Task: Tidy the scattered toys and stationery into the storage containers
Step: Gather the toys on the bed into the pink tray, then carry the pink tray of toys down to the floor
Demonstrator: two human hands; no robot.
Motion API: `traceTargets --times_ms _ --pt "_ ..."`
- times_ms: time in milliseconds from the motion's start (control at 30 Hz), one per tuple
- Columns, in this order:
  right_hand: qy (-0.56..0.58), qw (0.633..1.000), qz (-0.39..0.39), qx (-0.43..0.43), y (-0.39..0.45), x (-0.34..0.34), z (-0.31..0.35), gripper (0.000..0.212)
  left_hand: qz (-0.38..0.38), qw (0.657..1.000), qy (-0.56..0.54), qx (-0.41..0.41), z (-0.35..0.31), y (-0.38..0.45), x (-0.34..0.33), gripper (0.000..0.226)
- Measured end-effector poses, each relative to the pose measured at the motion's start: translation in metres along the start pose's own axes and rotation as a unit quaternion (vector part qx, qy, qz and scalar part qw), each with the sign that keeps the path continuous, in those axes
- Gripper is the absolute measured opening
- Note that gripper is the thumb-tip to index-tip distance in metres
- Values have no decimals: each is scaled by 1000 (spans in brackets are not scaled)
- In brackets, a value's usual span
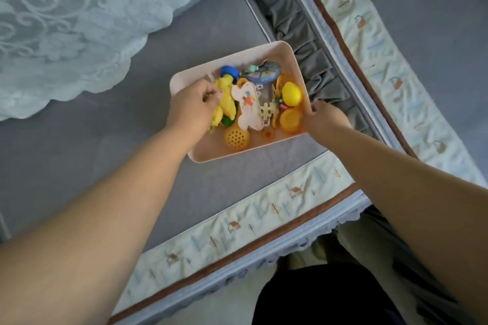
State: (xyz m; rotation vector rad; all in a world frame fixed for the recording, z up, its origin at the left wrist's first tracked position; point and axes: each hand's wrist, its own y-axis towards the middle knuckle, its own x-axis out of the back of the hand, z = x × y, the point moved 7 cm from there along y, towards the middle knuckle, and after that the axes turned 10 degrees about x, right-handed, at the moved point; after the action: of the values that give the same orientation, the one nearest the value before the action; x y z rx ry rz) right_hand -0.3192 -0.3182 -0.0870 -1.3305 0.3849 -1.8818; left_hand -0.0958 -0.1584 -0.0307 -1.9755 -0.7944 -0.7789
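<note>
Two hands are at the tray, and the step in hand looks like loading or settling toys into it. Left hand [194,104] hangs over the tray's left rim with its fingers curled; something small seems pinched at the fingertips, against the yellow toy [224,99], but the blur leaves it unclear whether that is a separate piece or part of the toy. Right hand [326,119] grips the right rim of the pink tray [264,50], thumb hooked over the edge, steadying it. Outward from the left hand, at about three o'clock, lies a flat white card-like toy [247,105]; beyond it a cream fence piece [268,112], then a yellow egg-shaped toy [291,93] and an orange cup [290,117] just beside the right hand. At twelve to one o'clock sit a blue piece [229,72] and a grey-blue lidded toy [262,74]; at five o'clock an orange perforated ball [237,138]. The tray rests on a grey bed sheet [105,126], near the patterned border [237,221]; a lace cover [66,21] lies at ten o'clock, well apart. Next, I judge, the left hand must let go inside the walls without knocking the heaped pieces over the low rim.
</note>
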Motion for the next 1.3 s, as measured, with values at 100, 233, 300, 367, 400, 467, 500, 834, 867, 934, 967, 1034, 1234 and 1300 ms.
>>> traceTargets --times_ms 100,233,300,367,400,467,500,834,867,934,967,1034,1234,1300 --pt "86 995 32 -26 -3 -17 -8 28 6 999 11 -35 -9 -11 -7 16" --pt "268 956 7 -117 -10 -32 -18 29 12 998 30 -52 -14 -26 -24 19" --pt "319 933 -27 -167 -16 -31 -28 30 1 997 44 -62 -18 -35 -32 18" --pt "344 919 -48 -188 -21 -24 -45 33 -2 996 47 -76 -26 -44 -42 16" --pt "355 912 -55 -198 -23 -20 -56 32 4 995 45 -86 -32 -49 -47 16" --pt "362 907 -60 -204 -30 -7 -88 28 29 992 32 -120 -55 -67 -67 15" --pt "355 911 -62 -201 -34 3 -104 27 40 989 23 -138 -70 -76 -76 15" --pt "472 824 -226 -218 -102 112 -271 32 135 945 31 -296 -245 -177 -186 21" --pt "478 814 -240 -224 -109 118 -287 31 141 938 37 -315 -261 -190 -195 22" --pt "493 791 -271 -239 -129 126 -321 28 137 924 52 -354 -289 -215 -211 24" --pt "505 777 -284 -246 -140 128 -338 26 136 917 57 -371 -299 -226 -221 25" --pt "529 747 -313 -254 -168 129 -374 24 158 901 78 -397 -317 -247 -248 27" --pt "572 654 -399 -294 -265 109 -470 26 248 812 114 -516 -351 -340 -315 39" --pt "585 617 -418 -320 -308 93 -498 27 263 787 105 -548 -359 -379 -335 47"
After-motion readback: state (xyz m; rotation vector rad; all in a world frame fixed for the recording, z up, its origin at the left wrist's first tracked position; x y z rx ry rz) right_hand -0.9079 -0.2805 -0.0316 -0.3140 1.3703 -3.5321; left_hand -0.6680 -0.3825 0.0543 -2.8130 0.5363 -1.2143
